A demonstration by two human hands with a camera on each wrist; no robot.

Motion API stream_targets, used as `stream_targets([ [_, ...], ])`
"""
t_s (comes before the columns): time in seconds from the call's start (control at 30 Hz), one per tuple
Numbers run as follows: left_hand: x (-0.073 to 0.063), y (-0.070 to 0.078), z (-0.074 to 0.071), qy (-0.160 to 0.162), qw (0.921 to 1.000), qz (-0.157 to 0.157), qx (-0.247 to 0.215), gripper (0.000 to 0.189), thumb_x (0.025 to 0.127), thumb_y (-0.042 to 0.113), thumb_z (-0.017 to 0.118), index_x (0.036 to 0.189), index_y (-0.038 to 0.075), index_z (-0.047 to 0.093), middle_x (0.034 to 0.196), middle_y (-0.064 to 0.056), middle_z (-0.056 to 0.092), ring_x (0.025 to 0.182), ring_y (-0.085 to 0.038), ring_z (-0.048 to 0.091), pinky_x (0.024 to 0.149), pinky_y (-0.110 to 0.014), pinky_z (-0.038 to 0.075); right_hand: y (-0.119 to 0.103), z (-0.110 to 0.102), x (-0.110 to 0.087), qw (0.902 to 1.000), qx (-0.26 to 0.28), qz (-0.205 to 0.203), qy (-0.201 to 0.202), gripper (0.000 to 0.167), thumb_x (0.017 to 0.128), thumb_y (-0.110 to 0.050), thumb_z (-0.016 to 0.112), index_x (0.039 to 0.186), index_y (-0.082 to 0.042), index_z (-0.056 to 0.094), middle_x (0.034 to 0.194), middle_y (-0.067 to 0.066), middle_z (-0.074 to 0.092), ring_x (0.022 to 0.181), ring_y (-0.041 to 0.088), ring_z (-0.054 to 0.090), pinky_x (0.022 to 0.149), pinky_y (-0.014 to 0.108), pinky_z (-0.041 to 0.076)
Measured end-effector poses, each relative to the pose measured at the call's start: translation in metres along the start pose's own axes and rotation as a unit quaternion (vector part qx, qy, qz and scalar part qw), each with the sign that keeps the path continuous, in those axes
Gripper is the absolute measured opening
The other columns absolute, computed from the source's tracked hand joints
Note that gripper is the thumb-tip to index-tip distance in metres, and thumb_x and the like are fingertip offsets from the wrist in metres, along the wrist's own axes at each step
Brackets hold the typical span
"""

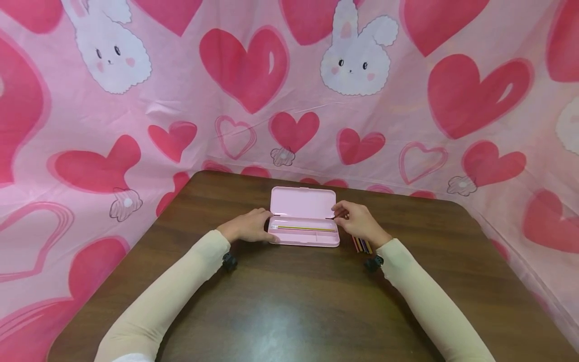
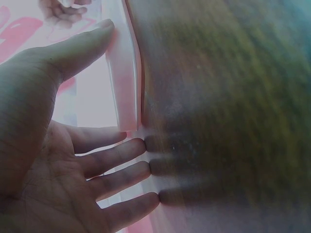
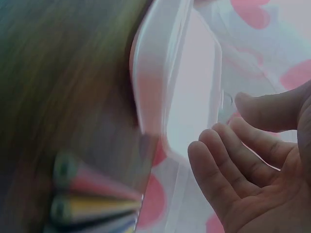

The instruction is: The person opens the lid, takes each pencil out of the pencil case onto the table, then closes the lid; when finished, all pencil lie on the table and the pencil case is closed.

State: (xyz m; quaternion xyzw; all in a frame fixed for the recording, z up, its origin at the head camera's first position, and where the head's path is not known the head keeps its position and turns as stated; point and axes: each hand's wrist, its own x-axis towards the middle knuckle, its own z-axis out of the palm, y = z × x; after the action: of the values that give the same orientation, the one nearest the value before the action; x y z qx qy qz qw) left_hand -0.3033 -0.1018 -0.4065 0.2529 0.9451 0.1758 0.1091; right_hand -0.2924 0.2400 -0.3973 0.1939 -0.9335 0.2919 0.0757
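A pink pencil case [image 1: 289, 238] lies on the table with its lid [image 1: 303, 202] raised at the back. Inside the rear compartment are a yellow pencil [image 1: 302, 229] and what looks like another beside it. My left hand [image 1: 249, 226] is at the case's left end, its thumb [image 2: 95, 41] on the rim and its index finger touching the end wall; the other fingers are extended against the table. My right hand [image 1: 359, 221] is by the lid's right edge, fingers loosely bent and holding nothing. Colored pencils [image 1: 362, 245] lie under and beside that hand.
The brown wooden table [image 1: 280, 301] extends on all sides of the case. Behind and at both sides hangs a pink cloth [image 1: 316, 110] printed with hearts and rabbits. Dark devices are strapped at both wrists.
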Motion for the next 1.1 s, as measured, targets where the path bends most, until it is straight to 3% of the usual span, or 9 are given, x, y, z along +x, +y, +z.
stream_targets([
  [0.37,0.0,0.0,0.003,0.006,1.0,0.0,0.007,0.092,0.08,0.065,0.074,0.148,0.009,0.048,0.143,-0.013,0.055,0.128,-0.028,0.054,0.112,-0.054,0.045,-0.023,0.028,0.013,0.9974,-0.002,-0.047,-0.054,0.025,0.089,-0.007,0.071,0.114,-0.004,0.069,0.104,0.009,0.075,0.096,0.021,0.071,0.09,0.042,0.059],
  [0.57,-0.001,0.0,0.004,0.008,1.0,-0.002,0.004,0.094,0.08,0.066,0.074,0.15,0.009,0.046,0.145,-0.013,0.054,0.131,-0.029,0.053,0.113,-0.055,0.044,-0.026,0.036,0.014,0.9931,-0.018,-0.042,-0.108,0.028,0.089,-0.01,0.072,0.116,-0.006,0.068,0.109,0.008,0.075,0.102,0.02,0.07,0.097,0.042,0.056],
  [0.83,-0.002,0.001,0.003,0.006,1.0,-0.002,-0.001,0.093,0.081,0.065,0.074,0.15,0.009,0.046,0.145,-0.012,0.053,0.13,-0.028,0.053,0.113,-0.055,0.044,-0.021,0.036,0.014,0.9935,-0.016,-0.039,-0.106,0.028,0.088,-0.009,0.073,0.115,-0.007,0.068,0.107,0.007,0.075,0.101,0.019,0.07,0.097,0.043,0.056],
  [1.1,-0.001,0.002,0.001,0.0,1.0,-0.006,0.0,0.092,0.081,0.063,0.074,0.151,0.01,0.045,0.147,-0.012,0.052,0.131,-0.028,0.052,0.114,-0.055,0.043,-0.018,0.032,0.011,0.9908,-0.003,-0.03,-0.132,0.03,0.089,-0.008,0.072,0.118,-0.006,0.066,0.108,0.008,0.073,0.102,0.02,0.067,0.099,0.044,0.055],
])
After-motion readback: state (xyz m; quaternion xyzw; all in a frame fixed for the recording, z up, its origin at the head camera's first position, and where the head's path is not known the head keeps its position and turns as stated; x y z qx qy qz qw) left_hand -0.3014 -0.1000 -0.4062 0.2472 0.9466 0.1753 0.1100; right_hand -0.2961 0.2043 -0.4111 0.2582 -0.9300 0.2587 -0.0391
